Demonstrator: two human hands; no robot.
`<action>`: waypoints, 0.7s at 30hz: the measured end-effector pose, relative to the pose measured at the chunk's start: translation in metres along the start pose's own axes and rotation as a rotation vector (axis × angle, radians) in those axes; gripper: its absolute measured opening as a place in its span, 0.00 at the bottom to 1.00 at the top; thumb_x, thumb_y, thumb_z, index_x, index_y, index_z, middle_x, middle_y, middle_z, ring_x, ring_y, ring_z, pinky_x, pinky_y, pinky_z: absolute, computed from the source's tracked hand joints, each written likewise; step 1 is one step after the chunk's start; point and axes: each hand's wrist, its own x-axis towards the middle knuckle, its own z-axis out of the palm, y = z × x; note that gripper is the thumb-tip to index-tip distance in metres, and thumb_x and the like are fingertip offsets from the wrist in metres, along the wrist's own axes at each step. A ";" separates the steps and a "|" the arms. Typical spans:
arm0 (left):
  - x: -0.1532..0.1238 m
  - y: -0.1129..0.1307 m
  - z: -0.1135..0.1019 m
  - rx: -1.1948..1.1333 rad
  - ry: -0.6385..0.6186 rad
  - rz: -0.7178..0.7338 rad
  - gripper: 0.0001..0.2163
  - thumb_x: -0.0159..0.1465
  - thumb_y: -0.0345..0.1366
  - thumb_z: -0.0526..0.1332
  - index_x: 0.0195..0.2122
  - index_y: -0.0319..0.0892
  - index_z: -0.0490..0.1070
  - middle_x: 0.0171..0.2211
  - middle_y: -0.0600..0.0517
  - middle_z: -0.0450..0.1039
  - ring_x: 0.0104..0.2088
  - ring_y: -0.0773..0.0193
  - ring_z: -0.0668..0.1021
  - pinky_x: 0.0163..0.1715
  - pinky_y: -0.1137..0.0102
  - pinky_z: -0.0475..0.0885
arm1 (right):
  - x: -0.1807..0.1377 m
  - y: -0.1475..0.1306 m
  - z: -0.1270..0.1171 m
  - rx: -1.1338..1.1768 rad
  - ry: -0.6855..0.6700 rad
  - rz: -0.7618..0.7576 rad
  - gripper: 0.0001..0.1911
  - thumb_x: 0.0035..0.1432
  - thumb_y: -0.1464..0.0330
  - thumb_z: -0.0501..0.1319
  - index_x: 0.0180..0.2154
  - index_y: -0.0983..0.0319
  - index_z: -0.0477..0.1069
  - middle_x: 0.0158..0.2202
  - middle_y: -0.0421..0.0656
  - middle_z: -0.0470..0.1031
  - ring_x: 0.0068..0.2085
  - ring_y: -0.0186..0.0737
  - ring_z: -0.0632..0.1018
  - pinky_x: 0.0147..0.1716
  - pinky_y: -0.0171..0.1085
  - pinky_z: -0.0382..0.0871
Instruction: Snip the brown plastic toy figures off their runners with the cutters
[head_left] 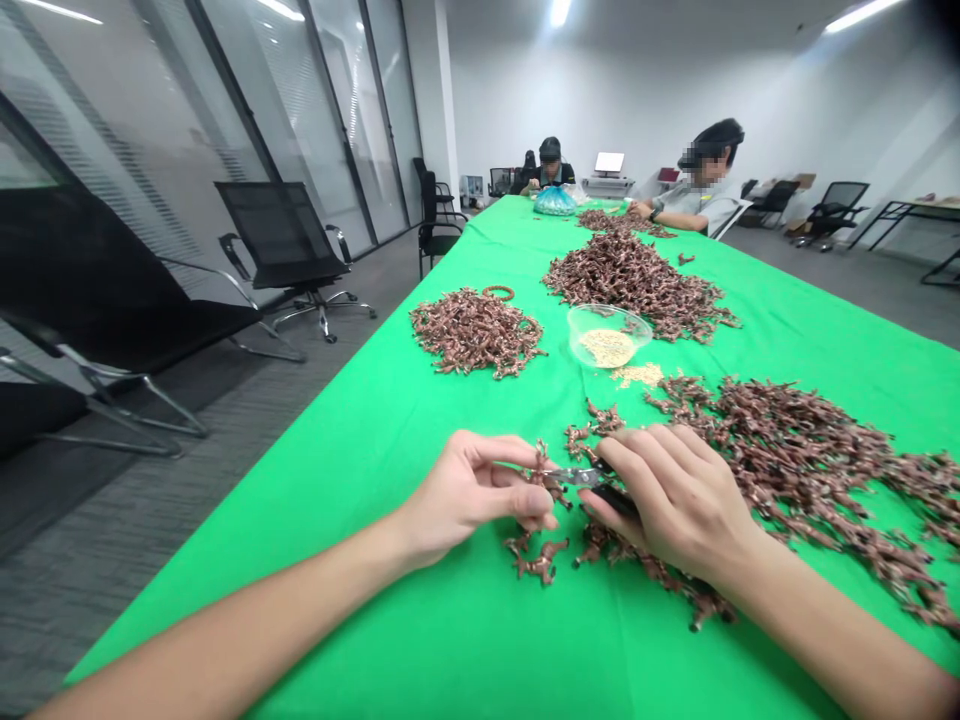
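Observation:
My left hand pinches a small brown toy horse between thumb and fingers. Wrapped around the black handles of a pair of pliers is my right hand. The metal jaws of the pliers point left and meet the toy horse at my left fingertips; whether they grip it I cannot tell. Below my left hand, loose toy horses lie on the green cloth. A few more toy horses lie just beyond the pliers, and others lie partly hidden under my right hand.
A large heap of brown toy horses spreads to the right. Farther off are another heap and a smaller pile. A clear bowl holds small pale bits, some spilled beside it. Two people sit along the table; chairs stand left.

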 end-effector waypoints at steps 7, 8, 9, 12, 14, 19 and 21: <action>-0.001 0.000 0.000 -0.003 -0.017 0.002 0.07 0.54 0.30 0.73 0.34 0.36 0.81 0.29 0.50 0.75 0.26 0.64 0.82 0.25 0.76 0.78 | -0.003 0.001 0.000 -0.016 -0.002 -0.005 0.21 0.60 0.60 0.64 0.48 0.70 0.66 0.36 0.52 0.76 0.35 0.47 0.74 0.32 0.43 0.63; 0.000 0.000 0.000 -0.004 -0.016 0.000 0.07 0.54 0.31 0.73 0.34 0.36 0.81 0.29 0.50 0.75 0.26 0.64 0.82 0.25 0.76 0.78 | -0.003 0.001 0.000 -0.020 -0.002 -0.007 0.21 0.60 0.61 0.64 0.48 0.70 0.66 0.36 0.52 0.76 0.35 0.46 0.74 0.32 0.42 0.63; 0.000 0.001 0.001 -0.006 -0.012 -0.003 0.07 0.54 0.31 0.73 0.34 0.36 0.81 0.29 0.50 0.75 0.25 0.64 0.82 0.25 0.76 0.78 | -0.003 0.001 0.000 -0.023 -0.002 -0.011 0.21 0.60 0.61 0.64 0.47 0.70 0.67 0.36 0.52 0.76 0.35 0.46 0.73 0.32 0.42 0.63; 0.000 0.001 0.002 -0.003 0.000 -0.015 0.08 0.53 0.31 0.74 0.32 0.35 0.81 0.28 0.50 0.74 0.24 0.65 0.81 0.24 0.76 0.78 | -0.002 0.001 -0.001 -0.032 0.007 -0.030 0.19 0.61 0.61 0.64 0.46 0.70 0.68 0.34 0.51 0.75 0.34 0.45 0.73 0.31 0.42 0.62; 0.000 0.001 0.002 0.009 -0.001 -0.015 0.08 0.52 0.31 0.74 0.31 0.34 0.80 0.29 0.51 0.73 0.24 0.65 0.81 0.24 0.76 0.78 | -0.001 0.000 -0.002 -0.036 0.030 -0.041 0.18 0.61 0.61 0.63 0.45 0.70 0.69 0.33 0.50 0.75 0.33 0.44 0.72 0.29 0.41 0.61; 0.000 0.001 0.002 0.081 0.002 0.044 0.08 0.51 0.29 0.75 0.32 0.35 0.81 0.33 0.52 0.71 0.27 0.65 0.82 0.27 0.74 0.78 | 0.001 -0.003 -0.005 -0.025 0.030 -0.034 0.15 0.62 0.62 0.63 0.41 0.70 0.70 0.32 0.49 0.74 0.31 0.44 0.72 0.29 0.41 0.61; -0.001 0.001 0.001 0.167 0.022 0.090 0.08 0.51 0.29 0.74 0.33 0.36 0.82 0.34 0.51 0.72 0.28 0.66 0.80 0.28 0.74 0.78 | 0.001 -0.006 -0.004 0.010 -0.001 0.005 0.14 0.62 0.63 0.63 0.41 0.69 0.70 0.31 0.49 0.74 0.32 0.44 0.72 0.31 0.42 0.62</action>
